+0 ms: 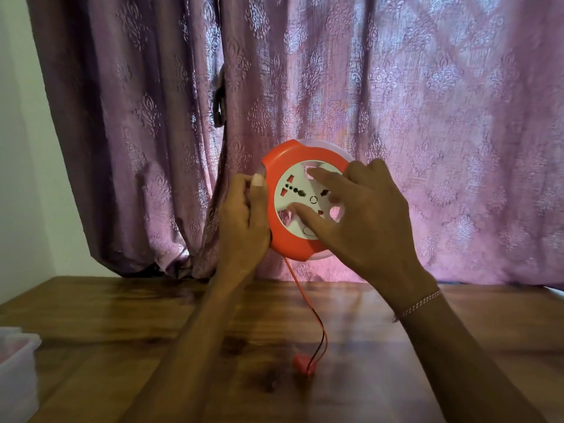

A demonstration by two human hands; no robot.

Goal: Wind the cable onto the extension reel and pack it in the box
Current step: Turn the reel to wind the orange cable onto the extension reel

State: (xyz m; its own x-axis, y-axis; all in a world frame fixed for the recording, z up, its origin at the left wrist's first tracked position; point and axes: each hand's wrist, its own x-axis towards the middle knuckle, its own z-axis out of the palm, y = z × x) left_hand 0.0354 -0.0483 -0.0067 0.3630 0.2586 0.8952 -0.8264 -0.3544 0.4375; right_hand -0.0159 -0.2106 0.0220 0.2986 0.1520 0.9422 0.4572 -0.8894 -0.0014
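I hold a round orange extension reel (283,239) with a white socket face up in the air above the table. My left hand (244,218) grips its left rim, thumb on the front edge. My right hand (360,215) lies over the white face, with two fingertips pushed into round holes of the dial. A thin orange and black cable (305,297) hangs from the reel's bottom down to the table. It ends at a red plug (302,363), which looks blurred.
A wooden table (122,331) fills the lower half of the view. A white plastic box (15,370) stands at its left edge. A purple patterned curtain (427,117) hangs right behind the reel.
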